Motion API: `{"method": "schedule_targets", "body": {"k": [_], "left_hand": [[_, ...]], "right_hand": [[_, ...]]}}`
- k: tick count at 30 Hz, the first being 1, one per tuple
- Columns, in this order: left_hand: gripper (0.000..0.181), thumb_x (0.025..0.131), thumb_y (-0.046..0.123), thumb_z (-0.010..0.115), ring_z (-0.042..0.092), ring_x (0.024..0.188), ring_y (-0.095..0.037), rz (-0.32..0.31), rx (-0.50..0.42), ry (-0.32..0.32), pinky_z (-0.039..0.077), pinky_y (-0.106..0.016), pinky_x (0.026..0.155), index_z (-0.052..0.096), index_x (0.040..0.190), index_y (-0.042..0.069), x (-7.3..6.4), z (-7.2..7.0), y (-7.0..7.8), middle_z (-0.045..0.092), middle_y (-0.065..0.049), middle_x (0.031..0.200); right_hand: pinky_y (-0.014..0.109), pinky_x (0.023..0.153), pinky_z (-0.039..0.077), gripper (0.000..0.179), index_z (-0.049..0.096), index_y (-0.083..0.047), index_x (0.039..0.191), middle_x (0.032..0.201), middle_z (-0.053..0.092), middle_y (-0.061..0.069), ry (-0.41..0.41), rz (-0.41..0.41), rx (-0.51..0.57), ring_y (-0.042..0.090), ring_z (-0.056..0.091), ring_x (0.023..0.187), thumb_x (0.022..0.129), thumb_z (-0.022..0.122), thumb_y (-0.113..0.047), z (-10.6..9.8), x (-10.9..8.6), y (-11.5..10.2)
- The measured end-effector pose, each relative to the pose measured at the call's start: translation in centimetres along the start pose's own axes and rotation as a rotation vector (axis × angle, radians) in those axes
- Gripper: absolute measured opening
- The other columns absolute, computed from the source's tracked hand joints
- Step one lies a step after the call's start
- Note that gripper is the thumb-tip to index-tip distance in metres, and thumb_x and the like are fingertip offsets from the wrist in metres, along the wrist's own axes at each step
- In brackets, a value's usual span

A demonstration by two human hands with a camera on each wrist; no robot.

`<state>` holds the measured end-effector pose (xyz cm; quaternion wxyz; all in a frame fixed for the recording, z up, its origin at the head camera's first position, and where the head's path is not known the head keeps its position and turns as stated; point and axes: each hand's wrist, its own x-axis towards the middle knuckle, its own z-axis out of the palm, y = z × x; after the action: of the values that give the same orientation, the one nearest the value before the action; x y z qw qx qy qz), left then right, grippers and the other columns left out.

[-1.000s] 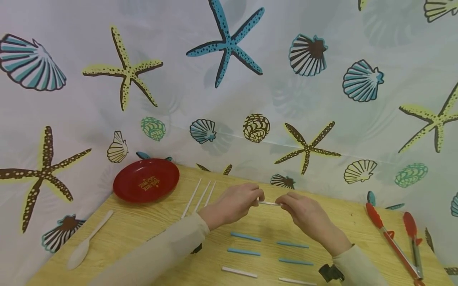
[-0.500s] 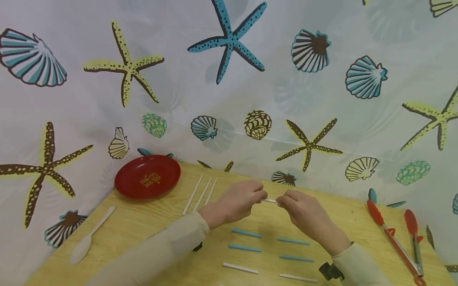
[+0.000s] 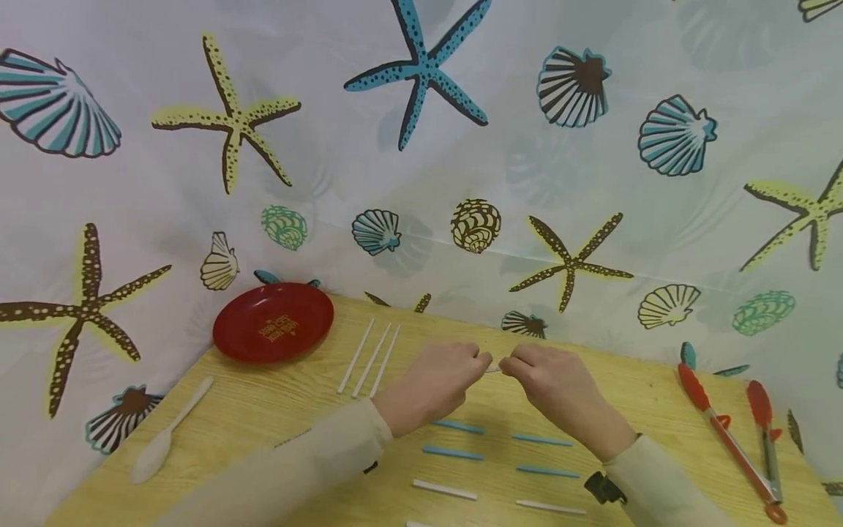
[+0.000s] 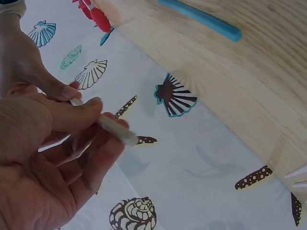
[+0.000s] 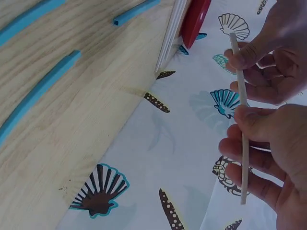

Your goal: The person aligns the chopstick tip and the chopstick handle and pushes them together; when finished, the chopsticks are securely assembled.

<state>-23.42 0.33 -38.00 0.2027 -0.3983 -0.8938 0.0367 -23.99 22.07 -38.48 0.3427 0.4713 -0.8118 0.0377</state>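
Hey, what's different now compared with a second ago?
The left hand and right hand have drawn closer together on the white stick, so less of it shows between them. Both still hold it; nothing was let go. The red plate, spoon, blue sticks and tongs stayed put.

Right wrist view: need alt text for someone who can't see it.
A left hand above and a right hand below hold one thin white stick running nearly vertically through the frame. Behind them is pale cloth printed with shells; at left, three blue sticks lie on a wooden table, with part of a red plate at the top.
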Motion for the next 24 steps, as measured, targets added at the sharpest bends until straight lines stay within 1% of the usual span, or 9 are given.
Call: {"method": "schedule_targets", "body": {"k": [2, 3, 6, 8, 12, 15, 18, 20, 24], "left_hand": [[0.017, 0.093, 0.01, 0.07, 0.045, 0.053, -0.008, -0.037, 0.072, -0.107, 0.034, -0.019, 0.045, 0.067, 0.109, 0.015, 0.2, -0.3, 0.6, 0.058, 0.001, 0.08], [0.017, 0.093, 0.011, 0.071, 0.044, 0.052, -0.009, -0.047, 0.078, -0.133, 0.033, -0.019, 0.044, 0.066, 0.109, 0.015, 0.3, -0.4, 0.8, 0.058, 0.0, 0.079], [0.015, 0.092, 0.011, 0.072, 0.051, 0.058, -0.009, -0.086, -0.027, -0.153, 0.039, -0.019, 0.048, 0.066, 0.107, 0.014, 0.4, -0.3, 0.4, 0.061, 0.001, 0.08], [0.014, 0.092, 0.011, 0.072, 0.055, 0.062, -0.009, -0.126, -0.179, -0.172, 0.043, -0.019, 0.051, 0.065, 0.104, 0.013, 0.5, -0.1, -0.2, 0.063, 0.001, 0.081], [0.012, 0.092, 0.012, 0.073, 0.058, 0.063, -0.008, -0.236, -0.563, -0.212, 0.048, -0.023, 0.056, 0.066, 0.101, 0.008, 0.4, 0.4, -2.1, 0.064, 0.002, 0.078], [0.011, 0.091, 0.008, 0.072, 0.059, 0.057, -0.011, -0.34, -0.804, -0.21, 0.051, -0.026, 0.056, 0.066, 0.099, 0.003, -0.1, 1.2, -3.6, 0.063, -0.001, 0.072], [0.012, 0.091, 0.004, 0.072, 0.063, 0.056, -0.017, -0.456, -1.003, -0.181, 0.056, -0.031, 0.055, 0.065, 0.099, -0.001, -0.7, 2.1, -5.0, 0.064, -0.006, 0.071], [0.013, 0.091, 0.002, 0.071, 0.065, 0.057, -0.022, -0.535, -1.116, -0.17, 0.058, -0.037, 0.056, 0.064, 0.1, -0.004, -1.1, 2.6, -5.9, 0.065, -0.011, 0.074], [0.015, 0.09, 0.002, 0.071, 0.066, 0.061, -0.024, -0.653, -1.228, -0.179, 0.059, -0.045, 0.061, 0.062, 0.101, -0.004, -1.7, 3.9, -7.5, 0.066, -0.013, 0.077]], "right_hand": [[0.025, 0.05, 0.048, 0.027, 0.071, -0.011, 0.087, 0.079, 0.059, -0.001, -0.027, 0.011, -0.031, 0.014, 0.059, 0.066, 0.074, 0.081, 0.01, 0.2, 0.1, 0.0], [0.026, 0.051, 0.049, 0.028, 0.072, -0.011, 0.088, 0.08, 0.061, -0.001, -0.033, 0.015, -0.038, 0.015, 0.06, 0.068, 0.073, 0.081, 0.012, 0.2, 0.1, 0.0], [0.029, 0.057, 0.052, 0.027, 0.073, -0.01, 0.091, 0.084, 0.065, 0.0, -0.025, 0.016, -0.043, 0.017, 0.064, 0.073, 0.073, 0.083, 0.008, 0.2, 0.5, 0.0], [0.032, 0.066, 0.055, 0.026, 0.073, -0.009, 0.095, 0.089, 0.067, 0.002, -0.009, 0.004, -0.032, 0.019, 0.066, 0.08, 0.075, 0.084, 0.004, 0.1, 0.8, 0.1], [0.036, 0.082, 0.055, 0.028, 0.07, -0.005, 0.101, 0.1, 0.068, 0.005, 0.036, -0.005, 0.018, 0.023, 0.065, 0.093, 0.077, 0.084, -0.003, -0.5, 1.2, 0.6], [0.035, 0.079, 0.055, 0.03, 0.07, -0.006, 0.1, 0.098, 0.067, 0.004, 0.031, 0.012, 0.069, 0.021, 0.065, 0.089, 0.075, 0.086, -0.004, -0.8, 0.7, 0.9], [0.031, 0.07, 0.056, 0.026, 0.072, -0.01, 0.097, 0.093, 0.067, 0.0, -0.054, 0.049, 0.136, 0.017, 0.065, 0.082, 0.075, 0.086, -0.007, -0.8, -0.5, 1.0], [0.029, 0.067, 0.055, 0.022, 0.073, -0.012, 0.096, 0.092, 0.067, -0.001, -0.16, 0.095, 0.212, 0.014, 0.065, 0.08, 0.078, 0.085, -0.01, -0.8, -1.4, 0.9], [0.028, 0.067, 0.054, 0.019, 0.073, -0.012, 0.1, 0.092, 0.067, -0.002, -0.409, 0.207, 0.381, 0.012, 0.064, 0.08, 0.083, 0.081, -0.014, -0.6, -3.0, 0.8]]}}
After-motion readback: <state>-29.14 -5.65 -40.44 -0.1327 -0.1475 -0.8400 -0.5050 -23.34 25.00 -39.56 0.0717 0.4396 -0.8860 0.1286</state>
